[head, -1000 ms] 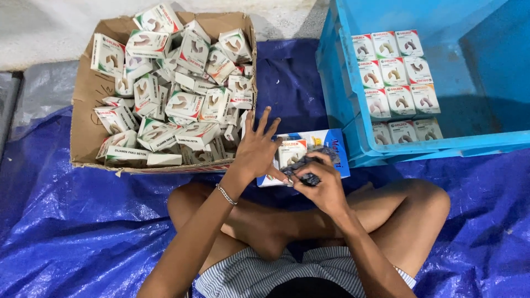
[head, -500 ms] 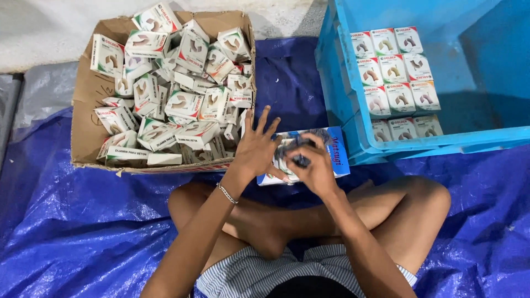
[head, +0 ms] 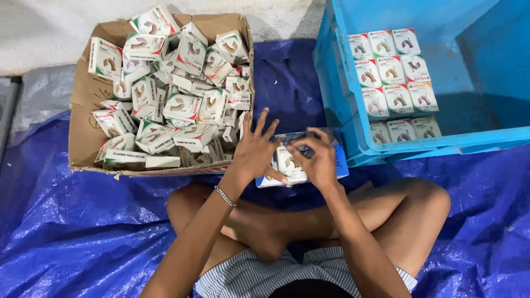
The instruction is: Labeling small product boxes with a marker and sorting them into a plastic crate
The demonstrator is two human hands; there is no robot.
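Here, one blue-edged box (head: 338, 157) lies flat on the tarp (head: 66, 221), long axis left-right. Left hand (head: 255, 152) splays open on it; right hand (head: 314, 160) pinches a small dark piece (head: 302, 148). Eleven cartons (head: 391, 72) sit in the crate (head: 342, 99).

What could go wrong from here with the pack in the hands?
The blue pack rests on edge against the crate, steadied by the left hand with fingers spread; it could tip as the right hand works at its top. The small boxes inside might then spill onto the tarp.
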